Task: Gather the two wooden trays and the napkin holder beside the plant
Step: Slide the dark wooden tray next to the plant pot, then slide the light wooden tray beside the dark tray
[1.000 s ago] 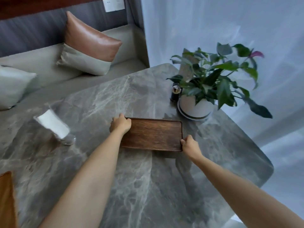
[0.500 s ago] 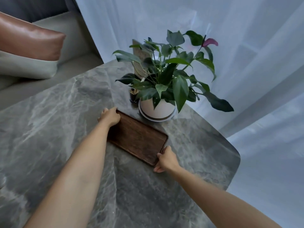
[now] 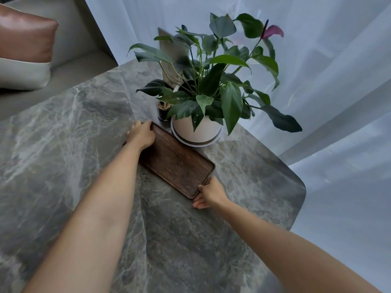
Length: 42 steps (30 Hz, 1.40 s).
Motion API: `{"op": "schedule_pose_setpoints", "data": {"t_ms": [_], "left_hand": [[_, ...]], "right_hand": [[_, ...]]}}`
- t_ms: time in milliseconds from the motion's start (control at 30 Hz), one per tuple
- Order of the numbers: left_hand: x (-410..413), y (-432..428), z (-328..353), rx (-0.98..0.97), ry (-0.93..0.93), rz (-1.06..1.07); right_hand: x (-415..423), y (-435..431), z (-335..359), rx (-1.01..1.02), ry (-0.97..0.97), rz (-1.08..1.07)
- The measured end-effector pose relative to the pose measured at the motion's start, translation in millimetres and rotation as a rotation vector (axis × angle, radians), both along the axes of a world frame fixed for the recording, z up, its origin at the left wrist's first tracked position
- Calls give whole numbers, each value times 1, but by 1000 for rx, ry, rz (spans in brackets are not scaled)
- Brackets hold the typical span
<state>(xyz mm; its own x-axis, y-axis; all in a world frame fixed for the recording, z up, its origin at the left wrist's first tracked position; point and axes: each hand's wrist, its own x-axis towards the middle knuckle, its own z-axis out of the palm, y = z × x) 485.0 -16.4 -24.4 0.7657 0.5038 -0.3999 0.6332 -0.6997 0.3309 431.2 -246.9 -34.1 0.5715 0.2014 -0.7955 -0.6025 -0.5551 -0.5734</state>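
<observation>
My left hand (image 3: pixel 141 135) and right hand (image 3: pixel 209 192) grip one wooden tray (image 3: pixel 176 163) just beside the potted plant (image 3: pixel 211 81); the second tray and napkin holder remain out of view

A grey marble table (image 3: pixel 63 144) with rounded corners; near its far right corner a white pot (image 3: pixel 197 129) with a plant stands on a saucer; just beside the saucer, toward the near side, a dark wooden tray (image 3: pixel 177 163) lies flat and askew; a small dark toothpick jar (image 3: pixel 163 112) stands left of the pot.
</observation>
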Motion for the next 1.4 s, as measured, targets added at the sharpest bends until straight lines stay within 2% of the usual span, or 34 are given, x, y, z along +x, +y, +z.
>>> {"op": "schedule_pose_setpoints", "data": {"t_ms": [167,267,400,500,667,933,1400], "left_hand": [[-10,0,0,-62,-55,-68],[-23,-4,2,-1,-59,-89],[-54,-13,14,96,-54,-64],[-85,-19,25,178,-32,-99],[-151,-18,42,274,-45,-79],[-304,18,51,286,25,116],[-592,80,42,218,122,631]], "right_hand": [[-4,0,6,-17,-36,-2],[-9,-1,13,-62,-90,17],[-18,0,28,-164,-303,100],[-27,6,48,-283,-490,253],[-49,31,81,-320,-715,484],[-135,106,109,-317,-995,850],[-358,228,103,-116,-1034,1346]]}}
